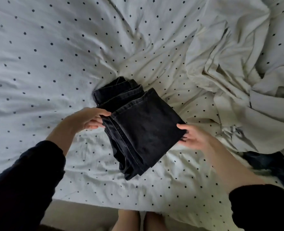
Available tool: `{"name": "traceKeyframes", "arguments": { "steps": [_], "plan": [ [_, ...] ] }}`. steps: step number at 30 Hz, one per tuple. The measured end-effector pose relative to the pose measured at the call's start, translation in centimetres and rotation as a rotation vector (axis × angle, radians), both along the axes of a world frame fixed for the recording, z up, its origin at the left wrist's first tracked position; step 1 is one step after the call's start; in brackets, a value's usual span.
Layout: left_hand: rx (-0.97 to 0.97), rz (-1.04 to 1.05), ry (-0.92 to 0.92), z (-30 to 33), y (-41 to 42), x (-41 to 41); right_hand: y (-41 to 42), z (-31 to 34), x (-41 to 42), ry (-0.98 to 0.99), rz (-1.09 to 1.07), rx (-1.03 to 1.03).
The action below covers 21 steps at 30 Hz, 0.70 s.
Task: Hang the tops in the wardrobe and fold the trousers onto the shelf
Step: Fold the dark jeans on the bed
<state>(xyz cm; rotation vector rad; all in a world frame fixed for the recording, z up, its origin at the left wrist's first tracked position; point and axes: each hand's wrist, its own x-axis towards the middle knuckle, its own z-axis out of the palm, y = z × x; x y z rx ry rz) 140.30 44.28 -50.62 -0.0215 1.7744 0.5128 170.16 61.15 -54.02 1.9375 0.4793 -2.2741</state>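
Standing at the near edge of the bed, bare feet just below it. Dark sleeves reaching in from both sides.

Folded black trousers lying on the dotted sheet a little in from the near edge, roughly midway along it — a thick stack of denim-like layers, hems showing at the far end. Likely fairly heavy for cloth and stiff enough to keep a fold, yet loose at the near corner, where the layers sag and splay. Not slippery, not fragile; main risk judged to be the stack sliding apart if lifted from one side only.

Left hand at the left edge of the stack, fingers curled onto the seam edges and pinching them. Right hand at the right edge, fingers fairly straight, tips touching the cloth and partly tucked beneath; no closed grip visible there.

Best hold, as a judgement: both palms under opposite sides, thumbs on top, lifting flat so the folds stay stacked.

Plenty of flat sheet to the left and beyond the trousers for a refold. To the right, a bunched duvet rising — less room. Another dark garment at the right edge, well apart from the stack. Wardrobe and shelf not in view.
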Motion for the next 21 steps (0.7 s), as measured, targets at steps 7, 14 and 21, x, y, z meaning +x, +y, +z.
{"name": "traceKeyframes", "arguments": {
  "steps": [7, 14, 21],
  "plan": [
    [0.089, 0.251, -0.077, 4.0, -3.9, 1.1, 0.7, 4.5, -0.9, 0.059, 0.155, 0.163],
    [0.24, 0.606, -0.04, 10.8, -12.3, 3.5, -0.5, 14.7, -6.6, 0.113, 0.446, 0.444],
    [0.346, 0.863, 0.056, 16.9, -24.0, 1.9, -7.1, 23.1, -17.0, 0.191, 0.824, 0.473]
  ]
}}
